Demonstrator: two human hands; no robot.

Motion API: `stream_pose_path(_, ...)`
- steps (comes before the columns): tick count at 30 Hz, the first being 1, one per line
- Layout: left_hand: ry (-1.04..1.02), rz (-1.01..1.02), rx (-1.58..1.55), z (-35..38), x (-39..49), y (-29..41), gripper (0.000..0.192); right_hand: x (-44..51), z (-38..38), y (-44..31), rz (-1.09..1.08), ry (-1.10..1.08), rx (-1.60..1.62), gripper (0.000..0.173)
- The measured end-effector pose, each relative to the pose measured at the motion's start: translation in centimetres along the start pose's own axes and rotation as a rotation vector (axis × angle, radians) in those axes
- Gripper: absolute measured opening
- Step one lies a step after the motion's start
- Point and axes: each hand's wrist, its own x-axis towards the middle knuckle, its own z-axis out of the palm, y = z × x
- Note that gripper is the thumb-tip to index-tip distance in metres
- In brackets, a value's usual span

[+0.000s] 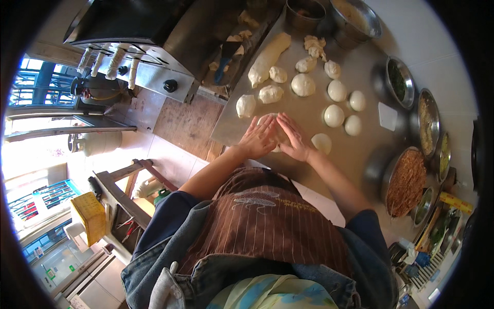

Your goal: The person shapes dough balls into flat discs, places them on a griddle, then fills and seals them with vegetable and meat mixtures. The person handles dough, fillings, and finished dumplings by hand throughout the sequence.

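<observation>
My left hand (258,138) and my right hand (294,139) lie with fingers outstretched over a piece of pale dough (266,117), at the near edge of a metal worktop (285,164). Their fingertips nearly meet, and most of that dough is hidden beneath them. Just right of my right hand lies a flattened dough round (321,143). Rough dough lumps (246,106) and a long dough roll (270,58) are beyond my left hand. Several smooth dough balls (334,116) sit farther right, with a larger ball (303,85) near the middle.
Along the right side stand a bowl of reddish-brown filling (407,183), a bowl of chopped greens (399,82) and other metal bowls. A white scraper (387,116) lies near them. At the upper left are a griddle with a blue-handled spatula (222,69) and an oven with cloth-wrapped handles (117,61).
</observation>
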Motion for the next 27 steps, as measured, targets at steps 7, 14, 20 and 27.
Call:
stream_pose_path(7, 0.173, 0.006, 0.096, -0.1, -2.6, 1.7, 0.099, 0.1, 0.8, -0.2, 0.141, -0.168, -0.499, 0.111)
stream_pose_path(14, -0.004, -0.064, 0.275, -0.1, -4.4, 3.7, 0.102, -1.1, -0.2, -1.3, 0.125, -0.227, -0.503, 0.112)
stream_pose_path(20, -0.045, -0.060, 0.361, -0.4, -5.6, 4.0, 0.105, -2.4, 0.4, -2.0, 0.037, -0.278, -0.741, 0.109)
stream_pose_path(27, -0.080, 0.015, 0.510, -1.1, -6.7, 4.1, 0.104, -4.3, 1.9, -1.8, -0.072, -0.218, -0.572, 0.107)
